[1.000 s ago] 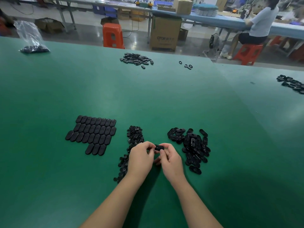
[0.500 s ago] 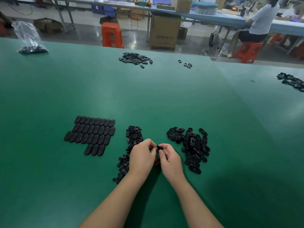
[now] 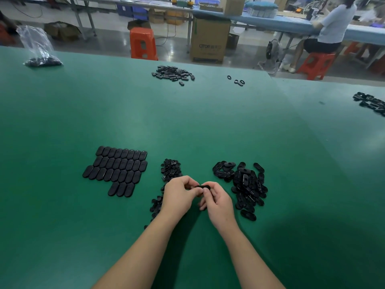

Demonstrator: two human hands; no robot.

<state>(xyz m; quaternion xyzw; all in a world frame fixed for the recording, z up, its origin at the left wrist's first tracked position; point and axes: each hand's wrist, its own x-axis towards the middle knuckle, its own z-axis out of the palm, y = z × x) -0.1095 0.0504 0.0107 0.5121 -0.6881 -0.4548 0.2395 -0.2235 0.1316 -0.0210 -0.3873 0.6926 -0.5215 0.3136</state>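
A small black oval piece (image 3: pixel 201 187) is held just above the green desk (image 3: pixel 208 126), pinched from the left by the curled fingers of the left hand (image 3: pixel 178 195) and from the right by those of the right hand (image 3: pixel 217 200). A strip of small round black parts (image 3: pixel 170 170) is partly covered by the left hand. A heap of slotted oval shells (image 3: pixel 246 184) is seen just beside the right hand. Neat rows of closed oval pieces (image 3: pixel 116 170) are laid further left. Near the far edge, another heap of black parts (image 3: pixel 173 73) is found.
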